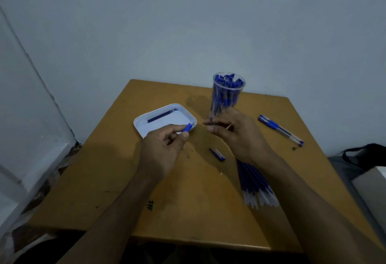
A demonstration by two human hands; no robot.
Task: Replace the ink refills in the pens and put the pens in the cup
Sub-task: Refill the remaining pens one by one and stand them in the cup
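Pinching a blue pen cap (187,127), the left hand (161,151) hovered beside the white tray (142,120); the right hand (238,136) gripped a clear pen barrel (212,115) before the cup (227,92)

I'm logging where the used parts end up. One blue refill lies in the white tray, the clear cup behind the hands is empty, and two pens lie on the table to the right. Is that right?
Not quite: the clear cup is not empty. The head view shows it packed with blue-capped pens. The rest holds: one blue refill lies in the white tray, and two pens lie on the table to the right.
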